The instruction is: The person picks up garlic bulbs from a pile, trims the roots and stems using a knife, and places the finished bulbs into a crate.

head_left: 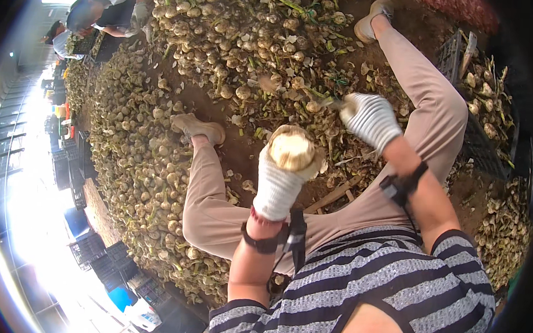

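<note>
My left hand (276, 188), in a white knit glove, is raised in front of my body and closed around a large pale garlic bulb (292, 151) with a brownish skin edge. To its right and a little farther off, my right hand (369, 122), in a similar striped glove, is closed. A thin, blurred greyish piece sticks out from its fingers to the left; what it is cannot be made out. Beyond both hands lies a heap of garlic bulbs (224, 39) with cut stalks and loose skins around it.
More garlic (138, 184) spreads along my left. At my right stands a black plastic crate (487, 143) with garlic at it. A wooden stick (335, 194) lies between my legs. Co-workers (110, 8) bend over crates at the far left. Red net sacking (463, 9) lies at the far right.
</note>
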Demonstrator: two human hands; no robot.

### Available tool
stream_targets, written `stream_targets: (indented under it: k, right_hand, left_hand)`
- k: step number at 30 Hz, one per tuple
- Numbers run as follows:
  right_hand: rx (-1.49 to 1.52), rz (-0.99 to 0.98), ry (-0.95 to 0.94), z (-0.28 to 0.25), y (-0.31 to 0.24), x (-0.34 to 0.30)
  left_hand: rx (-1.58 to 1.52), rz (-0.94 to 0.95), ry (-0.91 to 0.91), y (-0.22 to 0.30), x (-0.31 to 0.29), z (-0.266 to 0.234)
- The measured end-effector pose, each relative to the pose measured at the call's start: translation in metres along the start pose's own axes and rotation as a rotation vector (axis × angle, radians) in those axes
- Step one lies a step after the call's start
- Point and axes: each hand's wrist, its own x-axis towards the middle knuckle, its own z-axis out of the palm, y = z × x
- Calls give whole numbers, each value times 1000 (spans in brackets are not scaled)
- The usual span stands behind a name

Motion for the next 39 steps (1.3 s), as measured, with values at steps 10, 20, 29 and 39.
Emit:
stream_targets:
  k: [10,20,29,39]
  right_hand:
    - [1474,329,-438,10,-41,-41]
    - [958,-102,-98,-12,-22,-16]
    - [542,-141,39,-29,-41,-43]
    - [527,489,-125,42,25,-3]
  left_hand:
    - [-1089,-24,86,-13,12,16]
    - [-246,-237,-198,-37,23,-1]
    - [65,93,253,-41,41,29]
    - [767,-98,1339,3,-22,-190]
